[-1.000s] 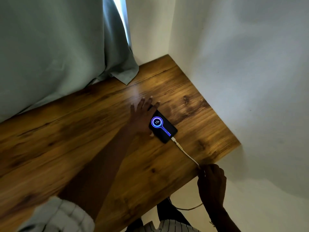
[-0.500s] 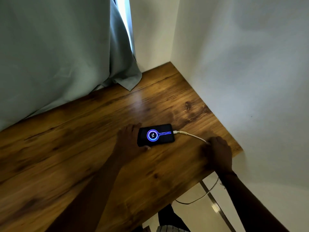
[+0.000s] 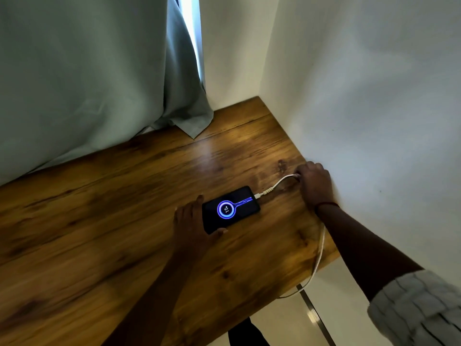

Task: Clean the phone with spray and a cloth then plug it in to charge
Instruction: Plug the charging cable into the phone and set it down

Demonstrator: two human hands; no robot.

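A black phone (image 3: pixel 230 209) lies flat on the wooden table (image 3: pixel 124 221), its screen lit with a blue charging ring. A white charging cable (image 3: pixel 273 187) is plugged into the phone's right end. My left hand (image 3: pixel 193 224) rests on the table with thumb and fingers around the phone's left end. My right hand (image 3: pixel 313 183) lies near the wall and pinches the cable a short way from the plug. From there the cable runs under my right forearm and drops over the table's front right edge. No spray bottle or cloth is in view.
A pale green curtain (image 3: pixel 87 83) hangs over the table's back edge. White walls (image 3: pixel 361 96) close the corner behind and to the right. A metal table leg (image 3: pixel 314 313) shows below the front right corner, above a light floor.
The phone has turned from slanting to lying crosswise with its plug end to the right. My right hand has moved from the table's front edge up along the cable toward the wall.
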